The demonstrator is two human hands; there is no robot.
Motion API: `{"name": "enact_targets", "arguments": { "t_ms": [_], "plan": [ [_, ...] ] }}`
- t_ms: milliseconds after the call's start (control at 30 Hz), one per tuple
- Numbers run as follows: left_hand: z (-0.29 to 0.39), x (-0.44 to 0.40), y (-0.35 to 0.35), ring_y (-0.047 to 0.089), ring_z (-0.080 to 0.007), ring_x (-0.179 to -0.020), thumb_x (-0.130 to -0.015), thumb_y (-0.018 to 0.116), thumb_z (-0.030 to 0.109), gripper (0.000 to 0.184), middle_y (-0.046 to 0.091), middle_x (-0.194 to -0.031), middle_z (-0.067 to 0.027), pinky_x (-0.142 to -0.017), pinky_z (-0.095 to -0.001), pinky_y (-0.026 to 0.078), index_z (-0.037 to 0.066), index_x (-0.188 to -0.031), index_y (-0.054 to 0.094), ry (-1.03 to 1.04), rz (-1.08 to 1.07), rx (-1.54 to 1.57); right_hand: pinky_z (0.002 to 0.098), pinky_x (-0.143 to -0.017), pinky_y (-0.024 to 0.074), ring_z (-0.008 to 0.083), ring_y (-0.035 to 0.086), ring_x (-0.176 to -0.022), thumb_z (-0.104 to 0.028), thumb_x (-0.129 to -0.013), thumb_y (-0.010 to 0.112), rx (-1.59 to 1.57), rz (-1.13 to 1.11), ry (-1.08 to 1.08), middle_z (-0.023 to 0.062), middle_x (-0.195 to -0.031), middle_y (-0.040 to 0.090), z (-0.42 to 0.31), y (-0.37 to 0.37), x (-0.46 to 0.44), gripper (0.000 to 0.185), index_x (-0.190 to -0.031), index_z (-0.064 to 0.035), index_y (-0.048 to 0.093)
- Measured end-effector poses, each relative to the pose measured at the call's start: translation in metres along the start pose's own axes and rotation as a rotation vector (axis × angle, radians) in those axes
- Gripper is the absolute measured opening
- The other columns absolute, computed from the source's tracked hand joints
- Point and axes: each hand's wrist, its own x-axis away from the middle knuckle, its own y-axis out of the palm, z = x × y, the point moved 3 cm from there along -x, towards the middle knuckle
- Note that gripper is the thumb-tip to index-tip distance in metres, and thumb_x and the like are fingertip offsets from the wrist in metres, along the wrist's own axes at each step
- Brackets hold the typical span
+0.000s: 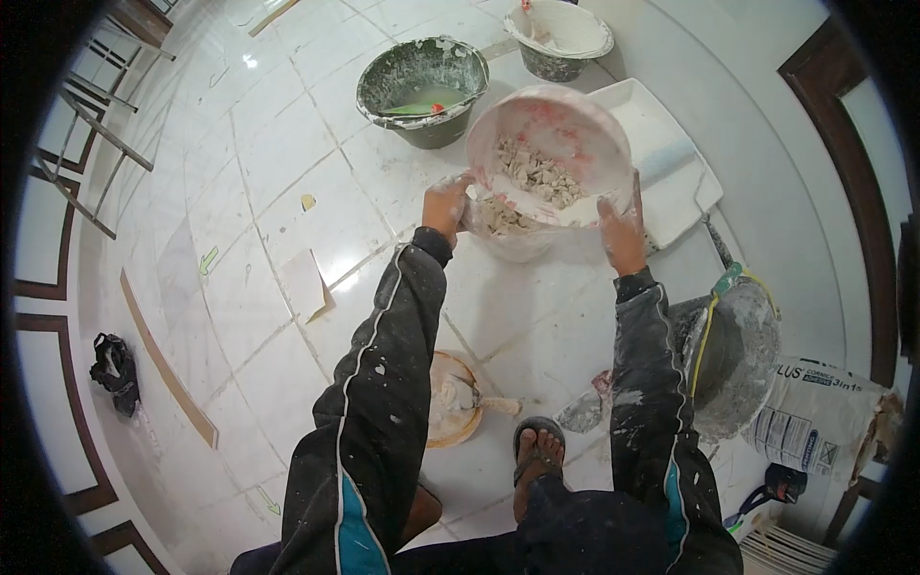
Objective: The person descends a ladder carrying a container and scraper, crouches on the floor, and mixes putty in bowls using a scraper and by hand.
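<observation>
A pinkish-white bowl (594, 120) is tilted towards me between my two hands, with grey-white crumbly lumps (541, 172) inside. My left hand (446, 208) grips its left side, and my right hand (623, 230) has hold of the right rim. Beneath it, a second pale container (513, 247) shows in part, with similar lumps at its mouth; whether the two touch is unclear. White residue covers my fingers.
Behind the bowl stand a dark green bucket (426, 134) with greenish liquid and a white-crusted bucket (551, 65). At right are a white tray (704, 187), a grey bucket (733, 355) and a printed bag (810, 417). A small tub (446, 436) sits near my foot.
</observation>
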Motion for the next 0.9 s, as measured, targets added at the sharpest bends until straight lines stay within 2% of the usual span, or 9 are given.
{"name": "enact_targets", "arguments": {
  "t_ms": [33, 100, 200, 267, 300, 400, 667, 800, 900],
  "plan": [
    [-0.002, 0.001, -0.001, 0.056, -0.0144, -0.059, -0.089, 0.054, 0.030, 0.028, 0.054, -0.075, -0.0027, -0.053, -0.0311, 0.052, 0.005, -0.099, 0.061, -0.060, -0.044, 0.091, 0.0330, -0.098, 0.0363, 0.0297, 0.045, -0.118, -0.005, -0.083, 0.050, 0.000, 0.000, 0.000, 0.0231, -0.132, 0.040, 0.002, 0.001, 0.001, 0.064, -0.138, 0.0054, 0.020],
    [-0.004, 0.000, -0.004, 0.060, -0.0161, -0.065, -0.090, 0.051, 0.029, 0.028, 0.058, -0.082, -0.0044, -0.058, -0.0320, 0.054, 0.006, -0.103, 0.059, -0.120, -0.086, 0.183, 0.0354, -0.097, 0.0367, 0.0362, 0.046, -0.115, -0.006, -0.083, 0.053, 0.421, 0.039, -0.266, 0.0279, -0.128, 0.041, 0.005, 0.006, 0.005, 0.064, -0.137, 0.0065, 0.021],
    [-0.012, -0.006, -0.011, 0.059, -0.0126, -0.066, -0.093, 0.044, 0.022, 0.024, 0.058, -0.077, -0.0004, -0.057, -0.0302, 0.052, 0.008, -0.102, 0.060, -0.283, -0.168, 0.386, 0.0363, -0.095, 0.0399, 0.0312, 0.048, -0.115, -0.005, -0.085, 0.048, 0.350, 0.042, -0.298, 0.0235, -0.130, 0.043, 0.009, 0.016, 0.011, 0.063, -0.140, 0.0039, 0.018],
    [-0.015, -0.012, -0.019, 0.063, -0.0215, -0.090, -0.095, 0.042, 0.027, 0.031, 0.060, -0.107, -0.0091, -0.079, -0.0383, 0.054, 0.006, -0.116, 0.050, -0.241, -0.428, 0.388, 0.0379, -0.094, 0.0396, 0.0351, 0.049, -0.112, -0.006, -0.085, 0.050, 0.297, 0.020, -0.362, 0.0231, -0.122, 0.047, -0.014, 0.017, 0.017, 0.051, -0.131, 0.0029, 0.030],
    [-0.021, -0.020, -0.023, 0.063, -0.0215, -0.090, -0.095, 0.042, 0.027, 0.031, 0.060, -0.107, -0.0091, -0.079, -0.0383, 0.054, 0.006, -0.116, 0.050, -0.244, -0.427, 0.391, 0.0395, -0.093, 0.0392, 0.0390, 0.050, -0.108, -0.007, -0.084, 0.052, 0.244, 0.004, -0.424, 0.0228, -0.114, 0.051, -0.030, 0.018, 0.019, 0.039, -0.121, 0.0018, 0.042],
    [-0.029, -0.030, -0.022, 0.061, -0.0156, -0.075, -0.095, 0.041, 0.026, 0.029, 0.060, -0.094, -0.0043, -0.070, -0.0298, 0.052, 0.008, -0.116, 0.051, -0.248, -0.459, 0.327, 0.0395, -0.091, 0.0404, 0.0373, 0.052, -0.106, -0.010, -0.085, 0.054, 0.239, -0.067, -0.402, 0.0186, -0.111, 0.054, -0.039, 0.019, 0.013, 0.031, -0.113, -0.0008, 0.046],
    [-0.012, -0.022, -0.017, 0.061, -0.0213, -0.096, -0.092, 0.050, 0.030, 0.034, 0.060, -0.108, -0.0075, -0.086, -0.0386, 0.049, 0.007, -0.116, 0.052, -0.196, -0.323, 0.287, 0.0386, -0.092, 0.0410, 0.0312, 0.053, -0.106, -0.006, -0.081, 0.059, 0.183, -0.092, -0.621, 0.0143, -0.113, 0.055, -0.037, 0.017, 0.012, 0.037, -0.115, -0.0037, 0.043],
    [-0.018, -0.029, -0.022, 0.060, -0.0222, -0.097, -0.090, 0.053, 0.032, 0.037, 0.061, -0.108, -0.0083, -0.086, -0.0402, 0.049, 0.007, -0.118, 0.053, -0.086, -0.439, 0.421, 0.0425, -0.093, 0.0407, 0.0331, 0.051, -0.108, -0.014, -0.076, 0.069, 0.118, -0.018, -0.676, 0.0139, -0.115, 0.056, -0.035, 0.019, 0.018, 0.045, -0.114, -0.0057, 0.046],
    [-0.020, -0.038, -0.029, 0.060, -0.0221, -0.099, -0.089, 0.055, 0.028, 0.037, 0.061, -0.109, -0.0089, -0.087, -0.0389, 0.048, 0.006, -0.118, 0.053, 0.163, -0.432, -0.078, 0.0430, -0.092, 0.0418, 0.0348, 0.051, -0.108, -0.013, -0.074, 0.070, 0.283, -0.086, -0.709, 0.0148, -0.115, 0.055, -0.037, 0.013, 0.017, 0.049, -0.115, -0.0071, 0.044]
  ]
}}
